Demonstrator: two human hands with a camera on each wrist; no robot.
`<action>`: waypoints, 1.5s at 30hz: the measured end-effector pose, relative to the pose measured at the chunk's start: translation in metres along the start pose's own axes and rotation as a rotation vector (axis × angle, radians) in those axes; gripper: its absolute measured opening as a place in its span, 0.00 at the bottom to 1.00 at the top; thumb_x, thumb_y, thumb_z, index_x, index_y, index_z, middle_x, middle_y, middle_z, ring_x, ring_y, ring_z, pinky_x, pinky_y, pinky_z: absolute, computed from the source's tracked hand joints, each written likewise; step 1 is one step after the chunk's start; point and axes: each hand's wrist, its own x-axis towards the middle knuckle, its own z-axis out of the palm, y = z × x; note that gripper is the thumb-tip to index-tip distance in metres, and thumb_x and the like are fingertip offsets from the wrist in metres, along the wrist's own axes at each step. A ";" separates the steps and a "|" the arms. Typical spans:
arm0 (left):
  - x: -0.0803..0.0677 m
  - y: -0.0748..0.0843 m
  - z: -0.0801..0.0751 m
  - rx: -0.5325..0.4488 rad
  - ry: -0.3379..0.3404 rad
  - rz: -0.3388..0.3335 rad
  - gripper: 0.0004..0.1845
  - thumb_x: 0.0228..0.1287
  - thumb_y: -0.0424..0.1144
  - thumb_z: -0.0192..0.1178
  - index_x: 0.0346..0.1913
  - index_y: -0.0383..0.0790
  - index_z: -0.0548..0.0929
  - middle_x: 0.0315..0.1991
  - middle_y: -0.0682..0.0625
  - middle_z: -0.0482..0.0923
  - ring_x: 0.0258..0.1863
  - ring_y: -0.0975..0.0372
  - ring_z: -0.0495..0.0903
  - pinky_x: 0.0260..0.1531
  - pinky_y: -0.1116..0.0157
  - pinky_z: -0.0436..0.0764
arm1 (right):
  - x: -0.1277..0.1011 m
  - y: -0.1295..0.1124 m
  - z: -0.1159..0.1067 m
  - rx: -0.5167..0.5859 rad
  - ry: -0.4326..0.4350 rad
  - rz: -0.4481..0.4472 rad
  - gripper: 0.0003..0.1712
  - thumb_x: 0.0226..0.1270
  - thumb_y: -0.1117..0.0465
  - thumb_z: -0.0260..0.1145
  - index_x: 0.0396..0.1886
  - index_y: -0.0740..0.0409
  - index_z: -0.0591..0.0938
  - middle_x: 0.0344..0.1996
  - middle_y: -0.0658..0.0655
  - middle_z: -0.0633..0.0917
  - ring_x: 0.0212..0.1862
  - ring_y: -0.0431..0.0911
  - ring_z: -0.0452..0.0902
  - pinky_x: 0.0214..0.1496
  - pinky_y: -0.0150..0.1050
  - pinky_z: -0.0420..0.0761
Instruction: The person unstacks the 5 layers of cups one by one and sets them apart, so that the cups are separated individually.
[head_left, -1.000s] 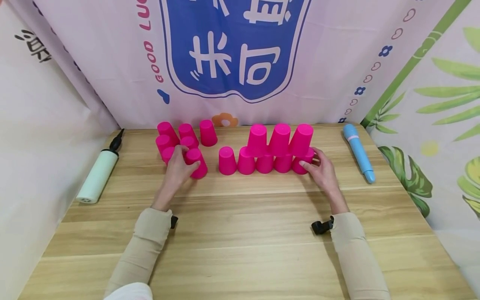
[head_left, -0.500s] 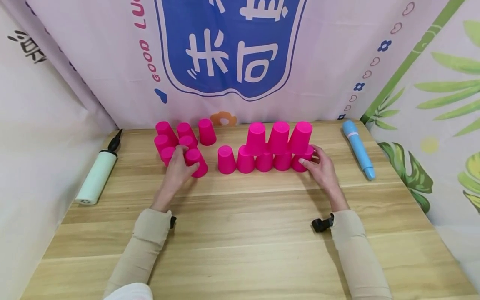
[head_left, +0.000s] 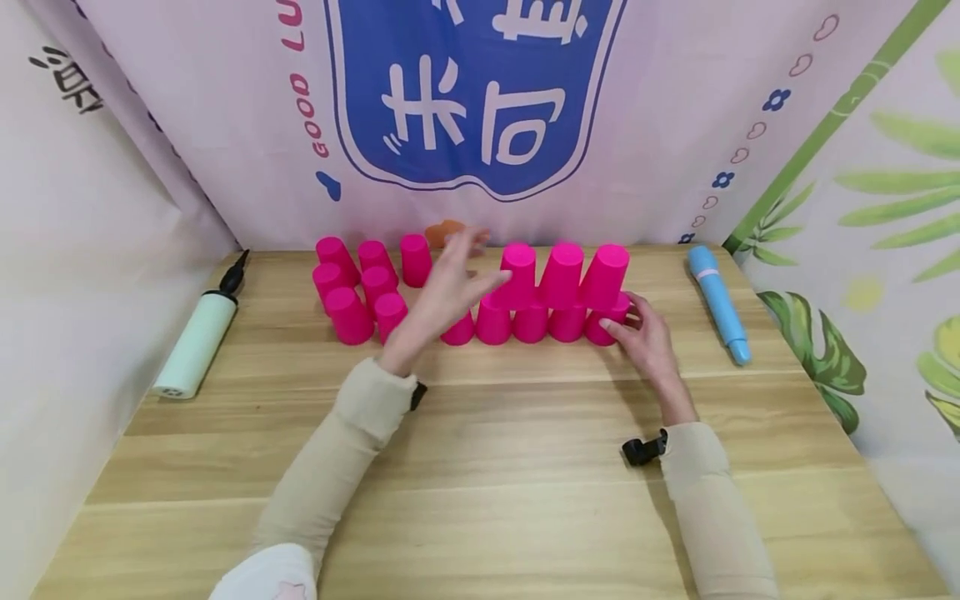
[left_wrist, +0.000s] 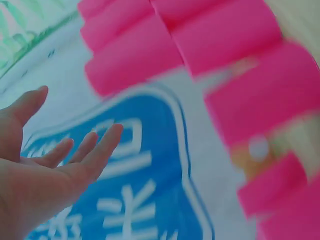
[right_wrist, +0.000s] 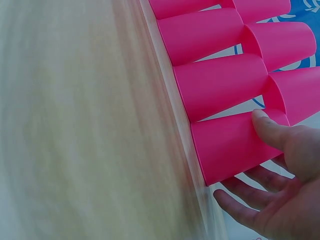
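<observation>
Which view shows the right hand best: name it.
The right wrist view: the right hand appears close, its thumb on a bottom-row pink cup. The head view shows the hand smaller, from above; the left wrist view, not at all.

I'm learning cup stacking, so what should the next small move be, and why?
Probably bring the empty left hand to the rightmost loose pink tapered plastic cup at the back, to extend the upper row leftward: it has three cups above five, and the leftmost bottom cup bears nothing.

Tabletop [head_left: 517, 475] free between sleeves [head_left: 716, 500]; two-tier pink cups [head_left: 561, 277] bar way beyond.
</observation>
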 end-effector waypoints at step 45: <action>-0.029 -0.024 -0.047 0.088 0.296 -0.099 0.31 0.59 0.37 0.67 0.63 0.34 0.67 0.56 0.40 0.71 0.53 0.51 0.73 0.52 0.54 0.77 | 0.004 0.012 0.001 -0.012 0.004 0.015 0.38 0.64 0.57 0.68 0.70 0.62 0.64 0.61 0.67 0.73 0.61 0.61 0.70 0.63 0.52 0.71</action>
